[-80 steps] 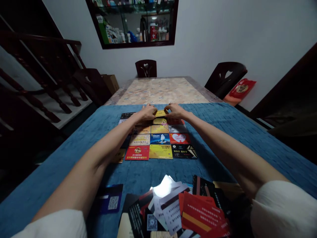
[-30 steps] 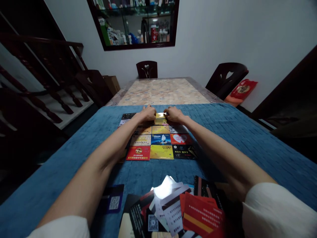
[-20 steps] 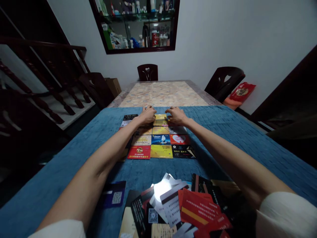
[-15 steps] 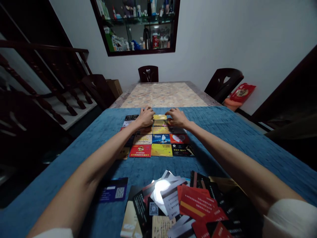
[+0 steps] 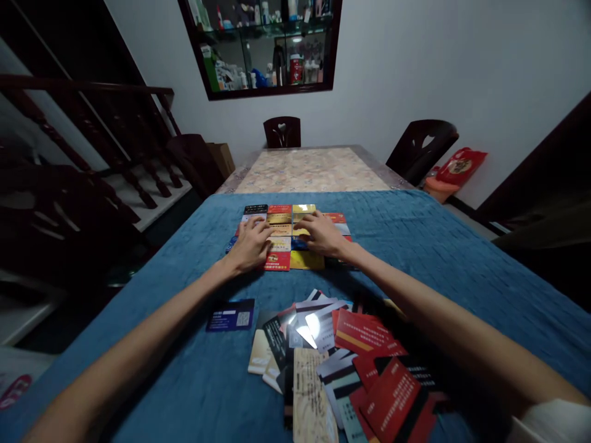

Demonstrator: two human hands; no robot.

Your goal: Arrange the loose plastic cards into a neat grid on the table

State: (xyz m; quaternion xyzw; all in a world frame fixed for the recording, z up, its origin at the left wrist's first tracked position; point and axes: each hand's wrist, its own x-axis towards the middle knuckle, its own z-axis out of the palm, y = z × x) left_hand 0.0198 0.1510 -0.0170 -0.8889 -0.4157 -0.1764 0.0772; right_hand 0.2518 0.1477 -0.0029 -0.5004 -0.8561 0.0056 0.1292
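Observation:
Several plastic cards lie edge to edge in rows on the blue cloth. A black card, a red card and a yellow card show in the far row; a bright yellow card lies in the near row. My left hand rests over the left columns, fingers spread and bent, fingertips on the cards. Over the right columns is my right hand, its fingers likewise apart and touching cards. Neither hand holds a card. Both hide parts of the rows.
A loose heap of cards, with a red card on top, lies nearer me. Left of it sits a single purple card. Chairs, including a dark chair, surround the table. A stair railing is at the left.
Both hands have come back toward me from the far row and now lie over the middle rows. The far row's red card is uncovered. The camera view has shifted.

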